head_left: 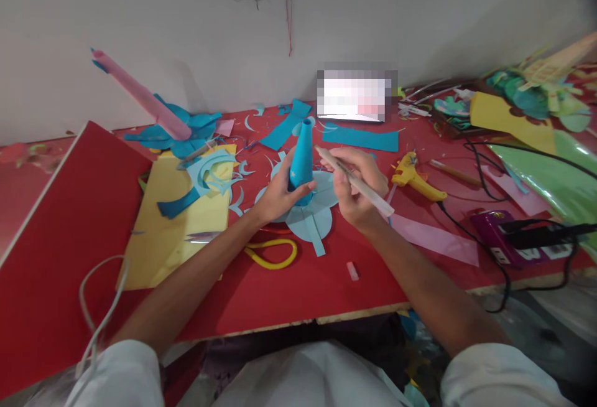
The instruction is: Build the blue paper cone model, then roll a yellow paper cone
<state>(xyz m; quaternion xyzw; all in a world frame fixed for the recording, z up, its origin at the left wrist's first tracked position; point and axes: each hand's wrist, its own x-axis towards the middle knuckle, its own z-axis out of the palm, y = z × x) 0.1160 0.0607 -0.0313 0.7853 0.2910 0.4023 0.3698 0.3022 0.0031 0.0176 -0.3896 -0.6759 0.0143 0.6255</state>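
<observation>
My left hand (278, 194) is wrapped around the lower part of a blue paper cone (303, 153) with a small star mark on it. The cone stands upright on a light blue petal-shaped paper base (305, 225). To its right, my right hand (361, 186) is closed on a whitish pen-like stick (357, 183), its tip pointing toward the cone without touching it. Just in front of the base lie scissors with yellow handles (275, 264). A small pink piece (353, 271) rests on the red table near my right forearm.
Yellow paper sheets (163, 233) and a pink paper cone on blue petals (149, 99) are on the left. At right lie a yellow glue gun (417, 180), a pink paper strip (436, 240) and a purple power strip (517, 245) with black cables. A blurred screen (357, 96) stands behind.
</observation>
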